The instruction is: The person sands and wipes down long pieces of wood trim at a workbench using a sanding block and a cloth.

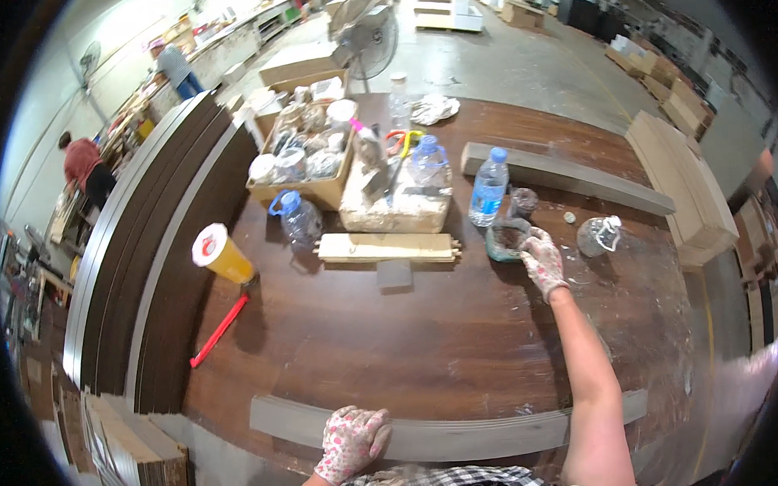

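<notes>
The left hand lies flat, fingers spread, on the long grey board at the near table edge. The right hand reaches beyond the board, seemingly curled on a small dark bowl's rim. The board looks stiff and fairly light, best gripped mid-length by both edges.

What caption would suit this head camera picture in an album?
Gloved left hand rests on a grey strip while the right hand reaches a small bowl.

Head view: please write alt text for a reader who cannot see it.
A person's gloved left hand rests on a long grey board at a brown workbench, while the gloved right hand reaches into a small bowl near water bottles.
</notes>
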{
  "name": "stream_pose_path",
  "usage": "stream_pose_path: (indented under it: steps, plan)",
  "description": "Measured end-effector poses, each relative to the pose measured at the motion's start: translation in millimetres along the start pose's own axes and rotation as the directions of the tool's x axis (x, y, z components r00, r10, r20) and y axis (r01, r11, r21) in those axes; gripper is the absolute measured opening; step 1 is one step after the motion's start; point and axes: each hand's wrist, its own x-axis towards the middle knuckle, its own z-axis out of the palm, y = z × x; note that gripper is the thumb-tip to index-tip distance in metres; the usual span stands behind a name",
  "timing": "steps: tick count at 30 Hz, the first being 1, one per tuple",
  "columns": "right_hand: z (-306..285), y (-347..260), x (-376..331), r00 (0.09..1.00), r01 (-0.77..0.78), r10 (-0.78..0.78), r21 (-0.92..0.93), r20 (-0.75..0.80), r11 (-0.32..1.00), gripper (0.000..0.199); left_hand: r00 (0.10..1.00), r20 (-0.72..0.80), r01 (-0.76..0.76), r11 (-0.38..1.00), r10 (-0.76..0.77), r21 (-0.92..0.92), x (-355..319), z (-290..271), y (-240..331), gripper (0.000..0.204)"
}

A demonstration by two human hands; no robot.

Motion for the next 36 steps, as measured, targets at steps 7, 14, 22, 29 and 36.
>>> stream_pose_path:
  steps: [7,14,22,29,36]
  plan:
    - [-14.9,-20.5,-22.8,0.999,-0.018,0.019,-0.044,0.033,0.999,0.013,0.997,0.068,0.030,0.996,-0.025,-0.080,11.3,-4.9,-3.6,0.033]
    - [-20.7,-93.0,-47.7,0.998,0.066,-0.067,0.007,0.018,0.998,0.039,0.999,0.018,0.048,0.983,-0.046,-0.175,-8.3,19.4,-14.4,0.020]
    - [-0.6,-189.5,-153.7,0.772,0.274,-0.492,0.489,0.401,0.828,0.036,0.932,-0.363,-0.104,0.955,-0.004,-0.278,-11.0,49.7,-11.0,0.018]
    - [-49.0,-357.9,-212.0,0.791,0.215,-0.541,0.698,0.286,0.684,0.024,0.747,-0.664,-0.096,0.986,-0.022,-0.140,-101.9,15.1,9.4,0.033]
    - [5.7,-461.6,-264.0,0.588,0.197,-0.715,0.790,0.378,0.580,0.022,0.634,-0.751,0.077,0.982,-0.183,-0.174,-246.1,42.6,-30.7,0.035]
